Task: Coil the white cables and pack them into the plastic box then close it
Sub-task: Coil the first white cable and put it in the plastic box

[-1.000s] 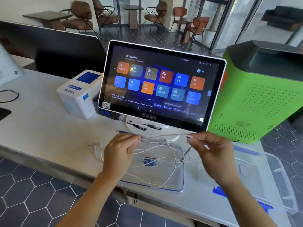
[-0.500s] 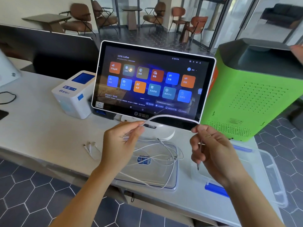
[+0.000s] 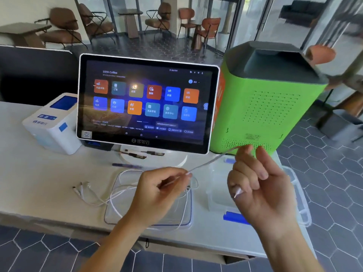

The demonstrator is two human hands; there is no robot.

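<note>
A white cable [image 3: 208, 162] runs taut between my two hands above the counter. My left hand [image 3: 157, 193] pinches it at the fingertips, and the rest of the cable hangs in loose loops [image 3: 117, 191] over a clear plastic lid [image 3: 184, 222] lying flat. My right hand [image 3: 259, 185] is raised, fingers curled, with the cable passing over the fingertips and a plug end poking out at the palm. Multi-plug cable ends [image 3: 80, 188] rest on the counter to the left. The clear plastic box [image 3: 300, 195] with a blue latch [image 3: 233, 216] sits under my right hand.
A touchscreen terminal [image 3: 147, 103] stands just behind the lid, with pens [image 3: 135, 154] at its base. A white receipt printer [image 3: 53, 122] is at the left, a green machine [image 3: 261, 107] at the right. The counter edge [image 3: 59, 218] runs close to me.
My right hand has risen and turned palm toward me, winding the cable around its fingers. The arched cable is now pulled straight between the hands. My left hand dropped slightly.
</note>
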